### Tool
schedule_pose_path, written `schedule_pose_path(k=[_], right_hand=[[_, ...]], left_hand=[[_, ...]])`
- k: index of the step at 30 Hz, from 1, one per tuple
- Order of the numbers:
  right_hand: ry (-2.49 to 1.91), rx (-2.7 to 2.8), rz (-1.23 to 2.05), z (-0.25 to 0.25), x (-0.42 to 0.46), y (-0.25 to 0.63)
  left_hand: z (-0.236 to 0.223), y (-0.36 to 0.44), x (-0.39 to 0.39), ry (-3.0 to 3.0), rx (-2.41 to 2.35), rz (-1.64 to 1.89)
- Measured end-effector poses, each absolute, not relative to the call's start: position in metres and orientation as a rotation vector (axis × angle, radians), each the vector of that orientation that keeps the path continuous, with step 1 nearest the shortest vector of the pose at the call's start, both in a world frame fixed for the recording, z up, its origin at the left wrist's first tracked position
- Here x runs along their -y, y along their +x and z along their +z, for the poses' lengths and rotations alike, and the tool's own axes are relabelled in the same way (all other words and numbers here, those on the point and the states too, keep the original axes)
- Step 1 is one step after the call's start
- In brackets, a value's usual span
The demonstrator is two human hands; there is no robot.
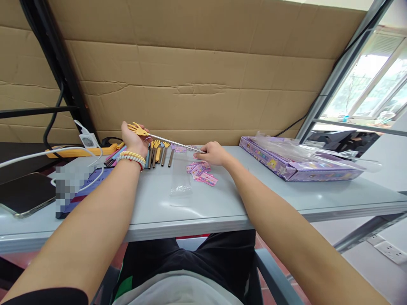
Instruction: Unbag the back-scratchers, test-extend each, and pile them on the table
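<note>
A telescopic back scratcher (171, 140) is stretched out between my hands above the table, its thin metal rod drawn long. My left hand (135, 140), palm turned up, holds its yellow hand-shaped head (137, 129), with fingers partly hidden behind it. The far end of the rod sits in my closed right hand (213, 153). More back scratchers (158, 154), collapsed and with small coloured heads, lie in a row beside my left wrist. Under the rod is a clear plastic bag (181, 178). Pink and purple cards (202, 171) lie in a loose pile below my right hand.
A purple box (292, 163) with clear plastic sleeves (286, 148) on it stands at the right. Leftward are a phone (27, 195), a blue pack (84, 195), a white charger cable (63, 149) and a yellow power strip (71, 151). Cardboard (190, 63) walls off the back.
</note>
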State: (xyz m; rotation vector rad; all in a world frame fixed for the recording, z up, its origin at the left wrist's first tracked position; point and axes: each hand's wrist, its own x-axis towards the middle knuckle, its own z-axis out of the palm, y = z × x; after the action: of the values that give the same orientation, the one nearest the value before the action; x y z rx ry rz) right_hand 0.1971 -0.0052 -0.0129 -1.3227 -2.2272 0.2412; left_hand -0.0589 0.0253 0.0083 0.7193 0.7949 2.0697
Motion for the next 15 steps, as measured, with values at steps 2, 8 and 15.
schedule_pose_path(k=[2, 8, 15], right_hand=[[-1.352, 2.232, 0.217, -0.014, 0.003, 0.200], [-1.312, 2.258, 0.179, -0.012, 0.007, 0.194], [-1.199, 2.216, 0.191, -0.009, 0.021, 0.170]], left_hand=[[0.012, -0.055, -0.024, 0.686, -0.863, 2.038], [0.012, -0.041, -0.022, 0.766, -1.127, 1.977], [0.006, 0.005, -0.009, 1.095, -0.969, 1.807]])
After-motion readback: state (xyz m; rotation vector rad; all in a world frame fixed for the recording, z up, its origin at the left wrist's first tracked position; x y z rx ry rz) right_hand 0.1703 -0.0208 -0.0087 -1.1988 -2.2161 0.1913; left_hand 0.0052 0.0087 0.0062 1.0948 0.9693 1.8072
